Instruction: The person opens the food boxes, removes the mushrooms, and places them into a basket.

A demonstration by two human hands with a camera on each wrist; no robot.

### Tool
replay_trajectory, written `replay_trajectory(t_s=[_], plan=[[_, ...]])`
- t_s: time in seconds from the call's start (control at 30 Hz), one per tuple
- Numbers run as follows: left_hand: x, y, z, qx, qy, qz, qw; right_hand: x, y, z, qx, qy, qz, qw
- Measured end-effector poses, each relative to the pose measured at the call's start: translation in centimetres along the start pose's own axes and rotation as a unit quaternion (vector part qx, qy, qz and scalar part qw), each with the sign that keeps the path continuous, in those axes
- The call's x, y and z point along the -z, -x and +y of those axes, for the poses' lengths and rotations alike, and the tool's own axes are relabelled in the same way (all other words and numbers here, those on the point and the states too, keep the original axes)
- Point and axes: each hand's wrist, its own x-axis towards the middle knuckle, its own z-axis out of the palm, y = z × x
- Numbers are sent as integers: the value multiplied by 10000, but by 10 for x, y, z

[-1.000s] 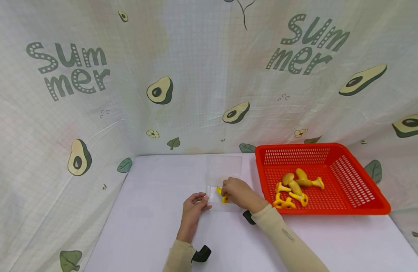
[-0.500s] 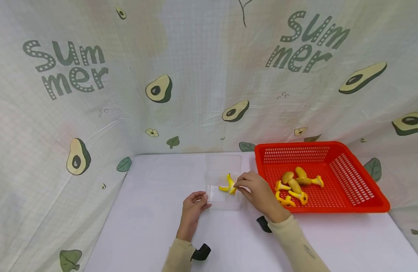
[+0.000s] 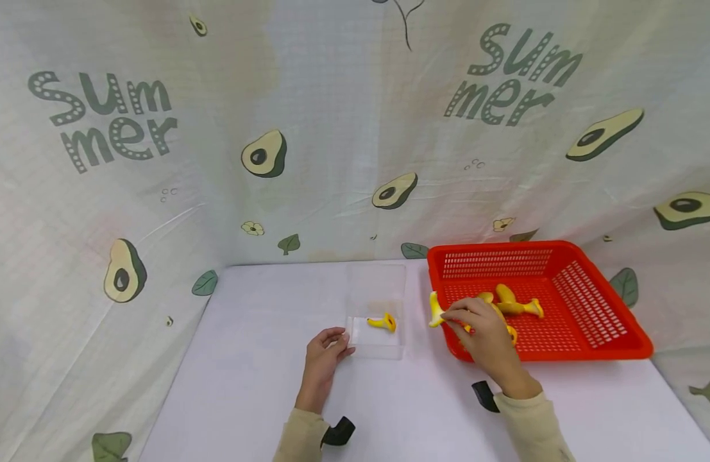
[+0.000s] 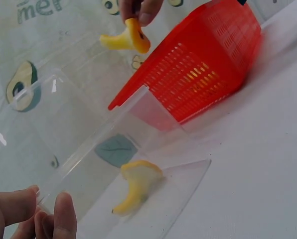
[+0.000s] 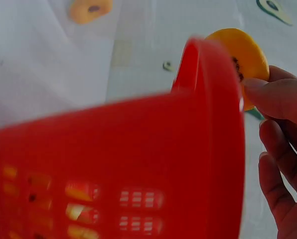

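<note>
My left hand point(image 3: 324, 359) pinches the left wall of a clear plastic box point(image 3: 374, 352) on the table. Inside the box lies one yellow trumpet-shaped mushroom point(image 3: 383, 323), which also shows through the wall in the left wrist view. Between thumb and fingers, my right hand point(image 3: 487, 337) grips another yellow mushroom point(image 3: 435, 310). That mushroom point(image 5: 243, 47) is at the left rim of the red basket point(image 3: 568, 246), above the table. Several mushrooms point(image 3: 506, 294), yellow and brownish, lie in the basket, some of them hidden behind the right hand.
The box's transparent lid point(image 3: 378, 282) stands open behind it. A white cloth covers the table point(image 3: 245, 333). A hanging curtain point(image 3: 331, 128) with avocado prints closes off the back. The basket's raised rim stands between the right wrist camera and the mushrooms inside.
My right hand has lifted a yellow mushroom out of the box and carried it right to the basket's rim. The left hand keeps its hold on the box.
</note>
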Motion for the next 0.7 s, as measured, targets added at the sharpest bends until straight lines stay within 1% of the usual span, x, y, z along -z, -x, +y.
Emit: replay_trajectory(t_s=[0.23,0.4,0.53,0.7], plan=[[0,2,3,143,-68,59,9999,17,15,11,-133,120,290,9994],[-1,3,4,151,-59,100,9998,28,20,17,-211,276,507,9981],[-1,3,4,116,-12,118,9999,36,22,23,-407,343,607,9967],[-2,4,5,91,35,90,9999,42,25,30,-698,454,597,9947]])
